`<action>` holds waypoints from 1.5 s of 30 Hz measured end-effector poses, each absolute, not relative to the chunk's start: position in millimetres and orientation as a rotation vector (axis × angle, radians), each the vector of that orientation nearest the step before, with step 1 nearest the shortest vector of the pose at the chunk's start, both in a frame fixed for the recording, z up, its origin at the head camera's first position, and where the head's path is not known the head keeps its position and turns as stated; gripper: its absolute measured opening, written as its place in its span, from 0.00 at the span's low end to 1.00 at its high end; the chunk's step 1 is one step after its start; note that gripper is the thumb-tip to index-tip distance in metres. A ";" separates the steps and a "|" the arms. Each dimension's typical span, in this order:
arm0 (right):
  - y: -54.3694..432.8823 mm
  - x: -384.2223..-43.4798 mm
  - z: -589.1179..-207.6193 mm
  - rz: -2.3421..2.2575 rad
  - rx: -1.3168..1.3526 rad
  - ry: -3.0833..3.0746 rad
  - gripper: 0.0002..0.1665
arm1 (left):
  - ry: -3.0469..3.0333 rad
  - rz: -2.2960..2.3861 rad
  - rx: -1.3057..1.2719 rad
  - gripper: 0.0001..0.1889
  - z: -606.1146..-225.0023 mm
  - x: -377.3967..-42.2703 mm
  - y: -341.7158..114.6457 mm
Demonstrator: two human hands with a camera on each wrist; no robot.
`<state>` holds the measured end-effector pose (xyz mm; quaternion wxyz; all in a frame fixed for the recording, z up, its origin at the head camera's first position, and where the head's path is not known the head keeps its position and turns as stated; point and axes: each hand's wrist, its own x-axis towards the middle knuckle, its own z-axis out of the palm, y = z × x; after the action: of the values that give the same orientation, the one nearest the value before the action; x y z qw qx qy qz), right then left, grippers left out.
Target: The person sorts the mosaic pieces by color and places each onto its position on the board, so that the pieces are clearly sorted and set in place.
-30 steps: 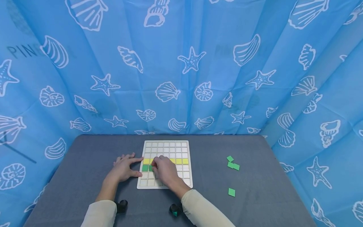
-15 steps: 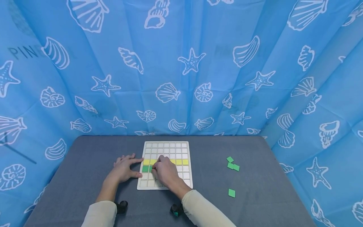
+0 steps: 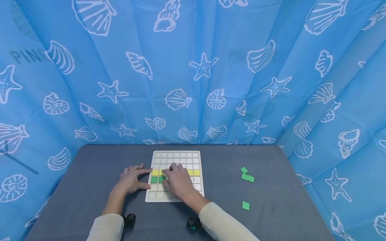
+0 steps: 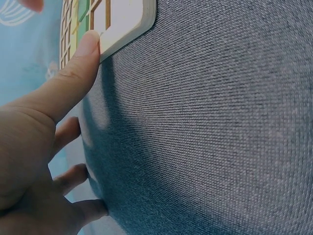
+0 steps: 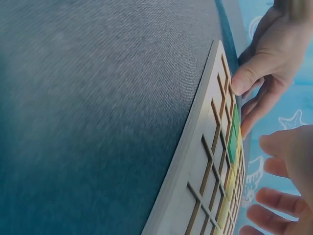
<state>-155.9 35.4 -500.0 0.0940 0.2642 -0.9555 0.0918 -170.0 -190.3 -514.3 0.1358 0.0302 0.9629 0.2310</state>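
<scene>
A white grid board (image 3: 177, 155) lies on the table. A row of yellow tiles (image 3: 196, 172) crosses it, partly hidden by my right hand. Two green tiles (image 3: 154, 179) sit side by side in the row below, at the left end. My left hand (image 3: 130, 180) touches the board's left edge with thumb and index finger; its thumb (image 4: 80, 66) rests at the rim, the other fingers on the cloth. Over the middle of the board, my right hand (image 3: 179, 183) hovers with loosely bent fingers (image 5: 279, 200) and no tile visible between them.
Several loose green tiles (image 3: 245, 205) lie on the grey tabletop (image 3: 223, 187) right of the board, most of them bunched together farther back. A blue curtain (image 3: 193, 113) with white shell prints hangs behind the table. Dark camera mounts (image 3: 129, 220) sit at the wrists.
My right hand has lifted off the second green tile and shifted slightly right, its fingers spreading. That tile now shows fully in its cell. The left hand stays at the board's edge.
</scene>
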 end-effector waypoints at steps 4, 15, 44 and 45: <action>39.2 -149.7 -497.4 0.209 0.761 -2.870 0.26 | 2.787 0.678 0.093 0.40 -512.8 -168.5 -190.8; 55.7 -137.5 -504.8 0.151 0.721 -2.979 0.41 | 2.783 0.671 0.084 0.40 -514.6 -169.1 -190.4; 133.1 -134.5 -516.6 0.314 0.622 -3.069 0.48 | 2.780 0.668 0.061 0.41 -512.6 -169.0 -188.1; 136.2 -133.7 -517.1 0.315 0.622 -3.065 0.48 | 2.778 0.669 0.061 0.41 -512.6 -169.1 -188.3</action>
<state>-133.7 136.2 -517.1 -0.0008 0.1977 -0.9751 0.1001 -169.1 -188.3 -512.6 0.1411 0.0210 0.9623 0.2317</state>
